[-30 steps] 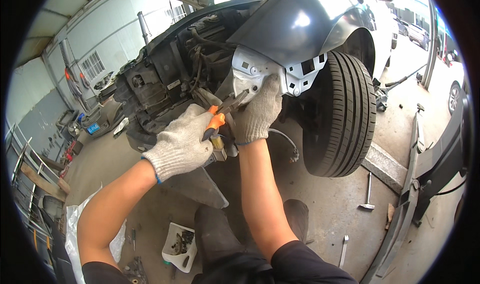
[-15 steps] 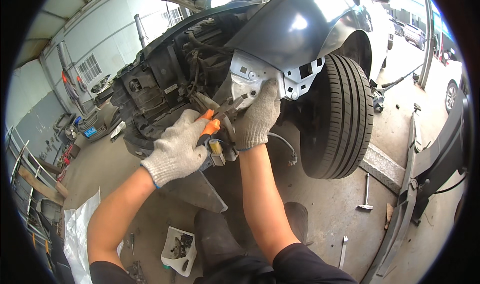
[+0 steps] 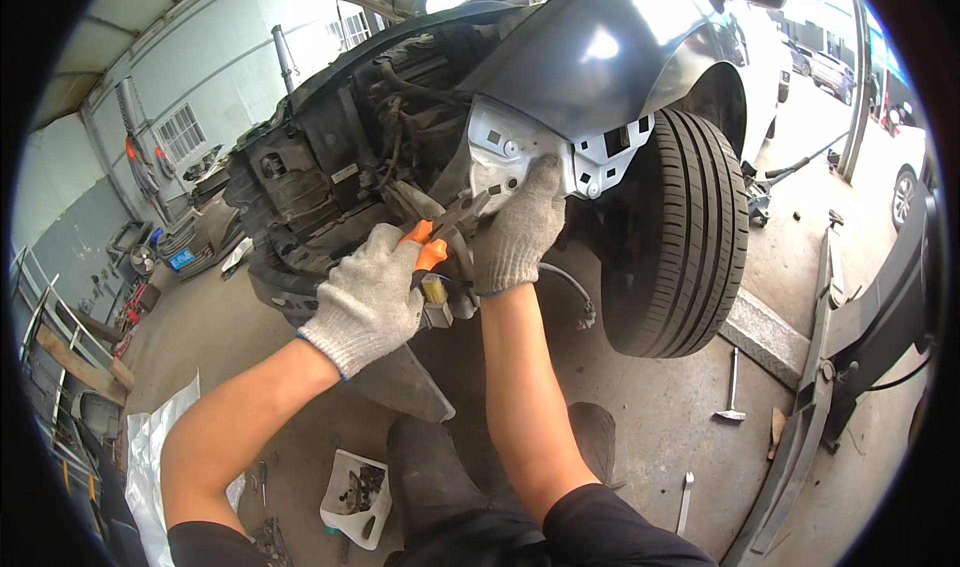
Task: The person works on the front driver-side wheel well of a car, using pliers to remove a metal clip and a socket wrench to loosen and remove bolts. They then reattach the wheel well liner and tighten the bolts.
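Observation:
My gloved left hand [image 3: 367, 299] is closed on orange-handled pliers [image 3: 432, 252], whose metal jaws reach up to the lower edge of a silver sheet-metal bracket [image 3: 494, 145] at the front corner of a dark fender [image 3: 557, 55]. Gripping that bracket is my gloved right hand [image 3: 520, 229], its fingers pressed on the face beside the jaws. Beneath my hands are a small yellow part [image 3: 434, 290] and a dangling cable [image 3: 572, 283]. The exposed engine bay [image 3: 335, 137] lies left of the bracket, and the tire [image 3: 697, 237] stands to the right.
On the floor are a white container [image 3: 368, 517] of small parts, a hammer [image 3: 730, 407], a flat metal bar [image 3: 685, 505] and white sheeting [image 3: 150, 437]. A lift arm [image 3: 800, 437] runs along the right. A removed bumper [image 3: 190, 252] and stacked panels are at left.
My left hand has shifted slightly, with the orange handles tilting and sitting a little lower than a second ago. My right hand stays at the bracket.

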{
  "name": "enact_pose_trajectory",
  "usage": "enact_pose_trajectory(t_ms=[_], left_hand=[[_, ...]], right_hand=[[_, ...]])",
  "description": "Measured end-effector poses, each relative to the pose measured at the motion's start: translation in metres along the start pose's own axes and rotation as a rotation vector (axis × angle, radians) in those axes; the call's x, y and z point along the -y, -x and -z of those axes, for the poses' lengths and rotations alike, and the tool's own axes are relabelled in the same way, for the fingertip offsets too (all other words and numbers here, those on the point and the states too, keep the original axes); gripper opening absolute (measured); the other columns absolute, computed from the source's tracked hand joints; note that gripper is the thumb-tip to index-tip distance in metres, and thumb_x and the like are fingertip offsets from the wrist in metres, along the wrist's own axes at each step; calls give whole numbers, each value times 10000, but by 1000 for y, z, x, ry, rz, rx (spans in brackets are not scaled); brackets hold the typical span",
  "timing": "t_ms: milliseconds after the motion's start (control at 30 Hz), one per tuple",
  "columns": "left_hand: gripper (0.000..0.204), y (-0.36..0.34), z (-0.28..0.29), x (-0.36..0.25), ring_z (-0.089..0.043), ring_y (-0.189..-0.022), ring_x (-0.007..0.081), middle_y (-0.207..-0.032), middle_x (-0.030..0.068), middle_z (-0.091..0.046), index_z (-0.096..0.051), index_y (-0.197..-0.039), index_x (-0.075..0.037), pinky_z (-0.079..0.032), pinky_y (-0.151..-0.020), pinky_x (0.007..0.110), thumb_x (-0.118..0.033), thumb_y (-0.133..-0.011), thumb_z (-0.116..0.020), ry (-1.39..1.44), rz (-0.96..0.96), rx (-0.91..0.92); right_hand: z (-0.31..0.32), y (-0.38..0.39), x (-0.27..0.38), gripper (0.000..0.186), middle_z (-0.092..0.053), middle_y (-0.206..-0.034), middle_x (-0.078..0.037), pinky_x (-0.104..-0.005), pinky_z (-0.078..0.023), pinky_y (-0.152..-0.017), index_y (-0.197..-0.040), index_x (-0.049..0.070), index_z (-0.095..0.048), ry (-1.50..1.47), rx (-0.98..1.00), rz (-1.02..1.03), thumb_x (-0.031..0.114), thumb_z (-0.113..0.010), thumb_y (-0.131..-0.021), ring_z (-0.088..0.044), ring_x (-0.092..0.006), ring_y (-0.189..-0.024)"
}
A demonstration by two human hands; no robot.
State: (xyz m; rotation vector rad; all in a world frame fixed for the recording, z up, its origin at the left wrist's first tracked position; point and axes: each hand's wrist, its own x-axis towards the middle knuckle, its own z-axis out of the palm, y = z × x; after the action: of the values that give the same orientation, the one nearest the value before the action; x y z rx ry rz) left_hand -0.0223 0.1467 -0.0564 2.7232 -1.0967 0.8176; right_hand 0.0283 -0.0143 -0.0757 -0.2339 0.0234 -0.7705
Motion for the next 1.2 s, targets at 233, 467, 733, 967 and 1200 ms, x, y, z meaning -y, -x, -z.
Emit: enact_pose_trajectory(t_ms=[233, 467, 733, 967, 1200], left_hand=[[384, -1, 5, -4, -662, -865, 445, -1098, 209, -558, -594, -1140, 15, -569, -720, 526, -70, -776, -680, -118, 7, 43], [394, -6, 21, -6, -651, -982, 415, -1162, 203, -553, -613, -1173, 13, -554, -844, 499, -82, -793, -647, -17, 47, 151], [472, -17, 25, 2, -585, -1117, 417, -1224, 209, -533, -617, -1275, -51, -511, -938, 495, -105, -806, -621, -23, -38, 172], [477, -29, 29, 12, -604, -1065, 427, -1162, 213, -587, -644, -1230, -41, -521, -922, 480, -80, -757, -592, 107, -97, 197], [427, -32, 45, 6, -639, -1008, 420, -1103, 200, -595, -649, -1222, -67, -541, -865, 498, -151, -803, -636, 55, -53, 297]], right_hand=[[-8, 7, 7, 446, -663, -1043, -98, -346, -549, -740, -1222, -19, -608, 82, -39, 54, 381, -573, -1030, -645, -193, -867], [-8, 8, 16, 401, -645, -1043, -89, -355, -530, -784, -1192, -22, -611, 39, -20, -4, 330, -590, -1001, -642, -202, -921], [-3, 3, 8, 350, -653, -1093, -111, -369, -579, -787, -1229, -13, -580, -88, 90, -7, 279, -536, -1041, -677, -225, -936], [4, -5, 11, 374, -654, -1127, -123, -378, -587, -805, -1254, -3, -575, -16, 114, 21, 306, -538, -1046, -685, -236, -965], [4, -5, 1, 402, -664, -1090, -121, -387, -582, -760, -1256, -12, -568, 4, 101, 11, 315, -523, -1027, -687, -241, -895]])
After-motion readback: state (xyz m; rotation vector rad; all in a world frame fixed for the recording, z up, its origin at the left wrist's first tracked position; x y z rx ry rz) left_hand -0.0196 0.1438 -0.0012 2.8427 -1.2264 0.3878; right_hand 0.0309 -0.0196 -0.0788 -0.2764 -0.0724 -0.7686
